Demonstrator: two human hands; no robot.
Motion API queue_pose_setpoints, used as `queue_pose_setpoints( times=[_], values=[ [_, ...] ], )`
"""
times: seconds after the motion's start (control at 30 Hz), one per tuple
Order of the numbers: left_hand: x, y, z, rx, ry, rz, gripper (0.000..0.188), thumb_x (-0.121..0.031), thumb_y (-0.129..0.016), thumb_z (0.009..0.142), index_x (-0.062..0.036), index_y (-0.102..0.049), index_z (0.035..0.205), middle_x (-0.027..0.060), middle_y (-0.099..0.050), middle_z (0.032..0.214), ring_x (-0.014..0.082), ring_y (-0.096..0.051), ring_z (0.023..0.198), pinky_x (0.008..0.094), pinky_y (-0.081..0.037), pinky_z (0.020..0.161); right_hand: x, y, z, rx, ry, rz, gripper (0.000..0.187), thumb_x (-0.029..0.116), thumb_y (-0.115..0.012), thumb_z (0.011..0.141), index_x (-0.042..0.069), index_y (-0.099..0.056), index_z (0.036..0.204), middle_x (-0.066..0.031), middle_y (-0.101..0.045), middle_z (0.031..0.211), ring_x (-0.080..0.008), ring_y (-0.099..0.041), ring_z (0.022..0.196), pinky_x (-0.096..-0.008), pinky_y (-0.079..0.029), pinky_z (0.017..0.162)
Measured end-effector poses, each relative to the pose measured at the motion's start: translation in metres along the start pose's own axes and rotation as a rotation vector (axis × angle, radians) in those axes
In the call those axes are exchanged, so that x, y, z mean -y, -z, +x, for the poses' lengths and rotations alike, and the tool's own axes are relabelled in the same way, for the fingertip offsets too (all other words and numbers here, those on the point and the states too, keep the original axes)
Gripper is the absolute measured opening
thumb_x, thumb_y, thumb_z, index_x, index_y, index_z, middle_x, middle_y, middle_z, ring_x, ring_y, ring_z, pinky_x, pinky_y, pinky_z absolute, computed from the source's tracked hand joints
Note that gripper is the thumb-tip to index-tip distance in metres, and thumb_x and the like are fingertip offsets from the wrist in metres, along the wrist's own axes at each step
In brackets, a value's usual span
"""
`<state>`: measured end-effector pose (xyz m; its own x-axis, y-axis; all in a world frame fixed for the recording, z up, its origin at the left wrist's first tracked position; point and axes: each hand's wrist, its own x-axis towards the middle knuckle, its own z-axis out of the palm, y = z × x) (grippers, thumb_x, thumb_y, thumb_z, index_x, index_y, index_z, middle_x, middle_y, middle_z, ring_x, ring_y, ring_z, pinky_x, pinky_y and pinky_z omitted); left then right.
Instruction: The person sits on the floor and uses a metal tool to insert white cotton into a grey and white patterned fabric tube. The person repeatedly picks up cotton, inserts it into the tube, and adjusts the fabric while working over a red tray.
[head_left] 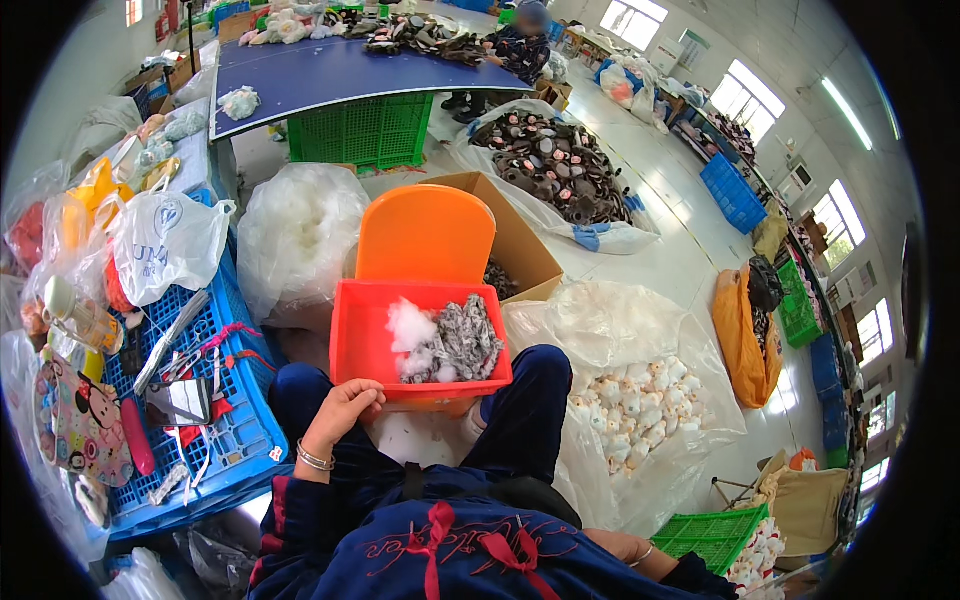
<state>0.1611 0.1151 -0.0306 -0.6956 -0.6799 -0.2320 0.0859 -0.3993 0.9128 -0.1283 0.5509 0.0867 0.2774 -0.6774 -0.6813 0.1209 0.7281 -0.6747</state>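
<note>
A red plastic bin (360, 330) stands between my knees. In it lie a white tuft of stuffing (408, 325) and a heap of grey-and-white fuzzy fabric pieces (462, 343). My left hand (352, 405) is at the bin's near left edge, fingers bent and pressed together; whatever they may hold is not visible. A bracelet circles that wrist. My right hand (615, 544) lies low at my right side against my dark blue clothing, its fingers hidden. Behind the bin rises an orange plastic seat back (425, 235).
At left is a blue crate (250, 420) with a phone (180, 402) and bags on it. A clear bag of white stuffing (300, 235) and a cardboard box (520, 240) stand beyond. To the right sits a bag of small white plush pieces (640, 405). A person (520, 45) works at the blue table (300, 80).
</note>
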Motion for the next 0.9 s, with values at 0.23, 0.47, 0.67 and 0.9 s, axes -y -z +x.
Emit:
queue_pose_setpoints(
  times=[0.23,0.47,0.67,0.9],
  values=[
    [0.002,-0.001,0.000,0.014,0.016,0.044,0.018,-0.011,-0.056,0.096,0.0001,-0.066,0.106,0.0041,-0.068,0.092,0.0098,-0.062,0.081,0.0229,-0.050,0.075,0.024,0.002,0.009,-0.031,-0.089,-0.428,0.043,0.022,-0.075,0.085,-0.004,-0.063,0.118,-0.0049,-0.066,0.114,-0.0106,-0.056,0.100,-0.0291,-0.047,0.090],
    [0.001,-0.004,0.012,0.115,-0.068,0.218,0.020,-0.015,-0.056,0.097,0.0002,-0.065,0.106,0.0027,-0.067,0.091,0.0094,-0.062,0.080,0.0235,-0.050,0.075,0.066,0.046,0.023,0.147,-0.109,-0.492,0.034,0.022,-0.069,0.089,0.002,-0.065,0.116,-0.0046,-0.069,0.093,-0.0090,-0.059,0.083,-0.0270,-0.051,0.078],
    [-0.002,-0.003,0.018,0.089,0.053,0.165,0.020,-0.016,-0.054,0.098,-0.0005,-0.064,0.107,0.0021,-0.067,0.091,0.0080,-0.061,0.079,0.0210,-0.050,0.074,0.164,0.100,0.074,-0.675,0.387,-0.345,0.030,0.027,-0.049,0.100,0.002,-0.064,0.095,0.0029,-0.050,0.064,-0.0031,-0.041,0.050,-0.0193,-0.032,0.045],
    [-0.030,-0.007,0.062,-0.062,-0.036,0.188,0.020,-0.019,-0.055,0.098,-0.0025,-0.065,0.103,0.0010,-0.066,0.090,0.0079,-0.059,0.079,0.0228,-0.049,0.075,0.293,0.072,0.186,-0.343,0.500,-0.426,0.032,0.028,-0.041,0.103,0.001,-0.059,0.101,0.0031,-0.047,0.062,-0.0030,-0.036,0.049,-0.0182,-0.027,0.044]
  ],
)
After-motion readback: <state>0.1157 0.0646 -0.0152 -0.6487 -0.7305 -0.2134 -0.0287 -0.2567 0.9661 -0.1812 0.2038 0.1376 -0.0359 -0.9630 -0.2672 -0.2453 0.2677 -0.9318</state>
